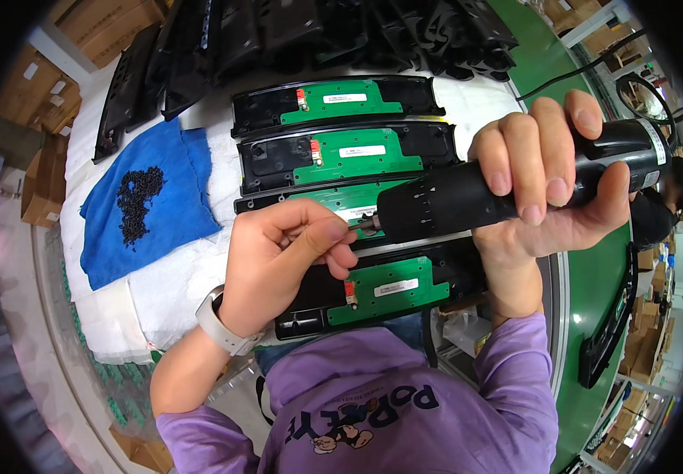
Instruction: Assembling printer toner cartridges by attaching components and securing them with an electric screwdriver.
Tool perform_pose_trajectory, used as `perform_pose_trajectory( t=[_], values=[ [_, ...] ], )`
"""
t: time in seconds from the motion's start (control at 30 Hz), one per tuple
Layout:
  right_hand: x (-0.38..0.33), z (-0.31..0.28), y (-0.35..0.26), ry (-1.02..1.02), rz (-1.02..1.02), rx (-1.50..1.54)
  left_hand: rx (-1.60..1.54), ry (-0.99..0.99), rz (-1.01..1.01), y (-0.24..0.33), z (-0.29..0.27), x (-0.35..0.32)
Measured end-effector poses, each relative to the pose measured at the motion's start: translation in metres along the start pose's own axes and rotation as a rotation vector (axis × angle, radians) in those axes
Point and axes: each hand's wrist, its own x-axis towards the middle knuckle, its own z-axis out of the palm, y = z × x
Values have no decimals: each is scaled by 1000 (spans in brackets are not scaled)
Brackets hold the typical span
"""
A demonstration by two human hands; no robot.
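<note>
A black electric screwdriver [440, 201] lies nearly level in my right hand [543, 170], whose fingers wrap its body. Its bit [367, 225] points left. At the end of the bit, the thumb and fingers of my left hand [298, 245] are pinched together; whatever is between them is too small to make out. Under both hands are several black plastic panels in a column, each with a green circuit board. The nearest board [389, 288] has a white label and a red part. Two farther boards [365, 152] show above my hands, and another is partly covered.
A blue cloth [101, 229] at the left holds a heap of small black screws [138, 201]. Black plastic housings [294, 35] are piled along the far side of the white-covered table [223, 178]. On the right are a green surface [586, 316], a cable [578, 73] and another person [657, 217].
</note>
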Motion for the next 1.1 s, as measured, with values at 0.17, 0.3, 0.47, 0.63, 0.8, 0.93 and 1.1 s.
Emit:
perform_pose_trajectory(
  t=[0.17,0.3,0.47,0.63,0.8,0.93,1.1],
  values=[
    [9,-13,-8,-4,-11,1,0,-18,-37,3,8,14],
    [11,-18,-12,-8,-9,7,51,-43,14,1,15,18],
    [18,-26,-9,-40,137,99,436,-83,377,7,17,22],
    [7,-13,-25,-281,310,-80,1091,-394,675,9,9,22],
    [-4,0,-19,-426,379,-183,1243,-630,616,1,3,14],
    [-11,-2,-13,-375,354,-243,1296,-647,594,1,1,14],
    [-2,0,-10,-363,391,-249,1290,-630,617,-4,2,14]
  ],
)
